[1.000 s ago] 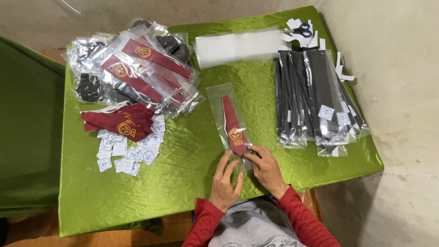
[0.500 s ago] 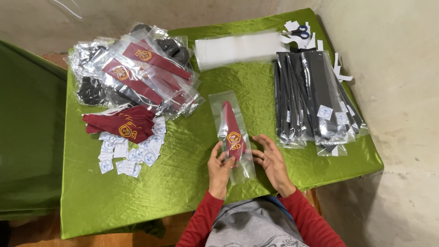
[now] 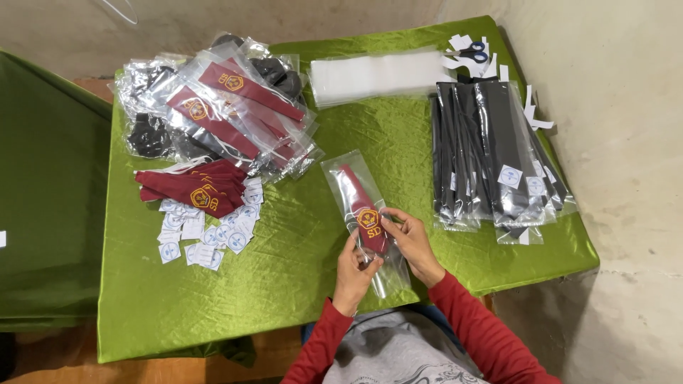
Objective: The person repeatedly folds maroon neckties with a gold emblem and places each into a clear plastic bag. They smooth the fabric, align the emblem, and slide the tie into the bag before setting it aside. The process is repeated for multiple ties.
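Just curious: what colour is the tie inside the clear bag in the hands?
Dark red tie with a gold emblem, seen in the head view.

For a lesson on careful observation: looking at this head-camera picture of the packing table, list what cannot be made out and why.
- Head view: the open end of the clear bag with the maroon tie lies behind the left hand and right hand, so whether it is sealed cannot be told.
- Small white labels: print too small.
- Black items in the bagged pile: glare and overlapping bags hide their kind.

Green-clothed table (image 3: 299, 299) — bagged ties (image 3: 235, 107), paper labels (image 3: 206, 235), black sleeves (image 3: 491, 156), scissors (image 3: 469, 52).
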